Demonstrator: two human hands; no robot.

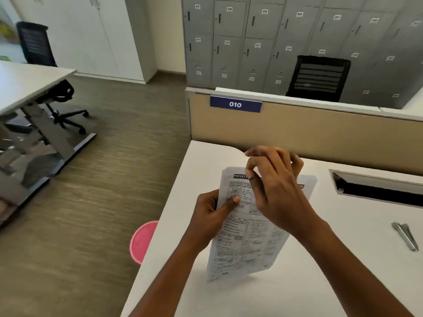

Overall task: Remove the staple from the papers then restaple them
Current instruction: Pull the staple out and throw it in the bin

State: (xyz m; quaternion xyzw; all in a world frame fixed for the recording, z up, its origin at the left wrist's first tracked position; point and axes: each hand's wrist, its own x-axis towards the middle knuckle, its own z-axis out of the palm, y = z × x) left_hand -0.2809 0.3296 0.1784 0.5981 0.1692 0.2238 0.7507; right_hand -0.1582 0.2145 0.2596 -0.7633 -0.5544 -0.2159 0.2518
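The stapled sheets of white printed paper (247, 234) are held tilted above the white laminate bench (320, 282), near its left edge, with the bold black heading at the top and boxed columns of text facing the camera. The left hand (212, 216) grips the left margin of the sheets at about mid-height: its thumb lies across the printed face and its fingers (206, 202) are curled behind the page, closed on the paper. The right hand (277, 191) is positioned over the upper part of the sheets, partly covering the heading; its fingers (254, 165) are bent and drawn together near the top edge, but motion blur prevents confirming whether they pinch anything (the staple itself cannot be made out). A slim silver metal tool (406, 236) lies flat on the bench, well apart from the papers on the right side. A rectangular cable slot with a dark opening (375, 191) is recessed into the bench behind the tool. A beige partition panel (320, 136) runs along the rear edge of the bench and carries a blue plate marked 010 (235, 104). A round pink object (143, 242) sits on the brown floor (114, 191), partly hidden by the left edge of the bench. Grey numbered lockers (251, 42) line the far wall.
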